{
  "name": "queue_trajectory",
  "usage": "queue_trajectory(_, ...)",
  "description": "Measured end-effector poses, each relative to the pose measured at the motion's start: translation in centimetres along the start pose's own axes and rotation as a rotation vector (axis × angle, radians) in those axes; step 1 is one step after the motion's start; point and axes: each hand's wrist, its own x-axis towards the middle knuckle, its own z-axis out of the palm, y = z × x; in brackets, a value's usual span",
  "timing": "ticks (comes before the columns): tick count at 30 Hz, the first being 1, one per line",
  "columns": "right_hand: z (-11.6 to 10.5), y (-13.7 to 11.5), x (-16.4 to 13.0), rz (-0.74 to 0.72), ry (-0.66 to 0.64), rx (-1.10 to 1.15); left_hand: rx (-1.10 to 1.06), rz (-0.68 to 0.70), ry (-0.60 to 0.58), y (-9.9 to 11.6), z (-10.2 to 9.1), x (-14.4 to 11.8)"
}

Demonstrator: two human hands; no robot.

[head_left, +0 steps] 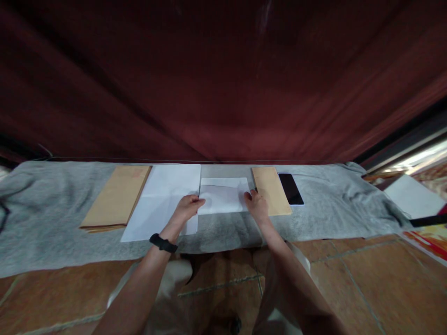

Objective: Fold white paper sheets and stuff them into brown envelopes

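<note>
At mid-length of the grey cloth (pixel 52 204) on the floor: folded white sheet (pixel 223 195), pinned flat at both side edges, left hand (pixel 188 207) and right hand (pixel 256 204), each grip pressing, not clenched. Flanking: unfolded paper (pixel 164 200), brown envelopes (pixel 117 197), single envelope (pixel 271 190), phone (pixel 291 188).

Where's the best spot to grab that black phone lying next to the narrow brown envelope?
Probably by its two long edges, coming from above. The phone lies flat and screen-up on the grey cloth, its left edge close against the narrow brown envelope, so the right edge, over bare cloth, looks easiest to lift first.
</note>
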Motion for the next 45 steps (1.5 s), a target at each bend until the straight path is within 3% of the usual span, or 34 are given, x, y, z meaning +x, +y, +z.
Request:
queue_trajectory(10,0.0,1.0,0.4,-0.013,0.010,0.208,0.280,0.057,0.090,0.0,0.2,0.3)
queue_trajectory(18,0.5,1.3,0.3,-0.067,-0.002,0.214,0.487,0.014,0.154,1.1,0.3,0.1)
queue_trajectory(27,0.4,1.0,0.4,-0.043,-0.055,0.152,0.520,0.026,0.191,1.6,0.5,-0.1)
queue_trajectory(35,0.7,0.8,0.5,-0.058,-0.019,0.109,0.419,0.037,0.171,0.9,0.4,-0.2)
queue_trajectory(45,0.5,0.4,0.1,-0.063,0.012,0.087,0.499,0.035,0.191,1.7,0.7,-0.2)
